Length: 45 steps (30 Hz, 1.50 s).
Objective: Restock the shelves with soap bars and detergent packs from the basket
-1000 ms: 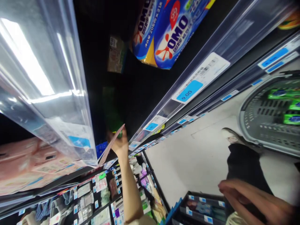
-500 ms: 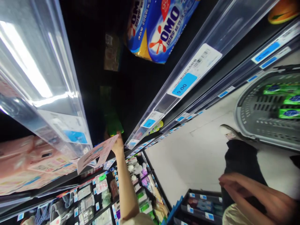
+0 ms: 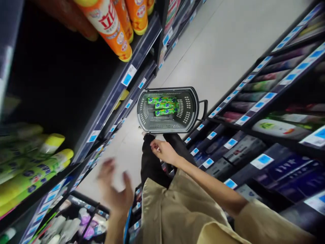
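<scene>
Head camera looks steeply down the aisle floor (image 3: 228, 44), tilted, between shelves.

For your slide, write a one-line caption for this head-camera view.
In a shop aisle, both empty hands, left hand and right hand, hang above a grey basket holding green packs.

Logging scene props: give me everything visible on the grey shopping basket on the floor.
The shopping basket is dark grey, plastic by its look, oval with a thick rim and slotted, perforated walls. A dark handle loop sticks out at its right side. It sits upright on the pale aisle floor between the two shelf runs, just beyond the person's dark trouser legs. Inside lie green packets, stacked side by side near the middle. Neither hand touches it; the right hand is nearest.
</scene>
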Available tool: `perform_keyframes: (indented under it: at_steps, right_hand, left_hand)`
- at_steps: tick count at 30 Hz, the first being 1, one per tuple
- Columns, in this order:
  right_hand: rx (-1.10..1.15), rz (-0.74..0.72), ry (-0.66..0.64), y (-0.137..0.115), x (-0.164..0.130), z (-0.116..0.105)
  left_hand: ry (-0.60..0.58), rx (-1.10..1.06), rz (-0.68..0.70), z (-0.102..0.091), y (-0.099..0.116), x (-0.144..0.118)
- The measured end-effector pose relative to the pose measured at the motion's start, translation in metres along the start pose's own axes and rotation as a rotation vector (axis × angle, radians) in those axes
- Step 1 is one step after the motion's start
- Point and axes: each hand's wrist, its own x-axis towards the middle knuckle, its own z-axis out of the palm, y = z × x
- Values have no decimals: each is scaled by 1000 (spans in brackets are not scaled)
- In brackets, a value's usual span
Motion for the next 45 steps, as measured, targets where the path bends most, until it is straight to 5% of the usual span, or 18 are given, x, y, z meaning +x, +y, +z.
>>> perform_keyframes:
  at_steps: [3, 6, 8, 10, 14, 20, 25, 31, 35, 39, 45]
  right_hand:
    - [-77, 139, 107, 52, 18, -20]
    - [-106, 300, 181, 109, 40, -44]
    - [-138, 422, 229, 147, 53, -62]
    - [-177, 520, 269, 181, 63, -80]
    - [-222, 567, 272, 223, 80, -104]
    - [-308, 394, 206, 243, 116, -118]
    - [-396, 321, 148, 281, 166, -112]
    - [-494, 240, 120, 370, 236, -80]
    - [-595, 104, 135, 427, 272, -60]
    - [-629, 26, 156, 458, 291, -53]
    - [-617, 35, 164, 462, 303, -50]
  left_hand:
    - [-474, -26, 174, 95, 16, 1]
    - [-1015, 155, 146, 172, 5, 13]
    - [-1228, 262, 94, 210, -10, 26]
    - [-1306, 317, 42, 239, -26, 42]
    - [-1318, 403, -51, 274, -51, 84]
    - [-1221, 393, -27, 320, -58, 148]
    - [-1163, 390, -7, 398, -75, 180]
    - [-1126, 462, 64, 532, -125, 171]
    - [-1078, 501, 101, 596, -157, 151]
    - [-1017, 503, 125, 630, -185, 138]
    - [-977, 568, 178, 646, -208, 149]
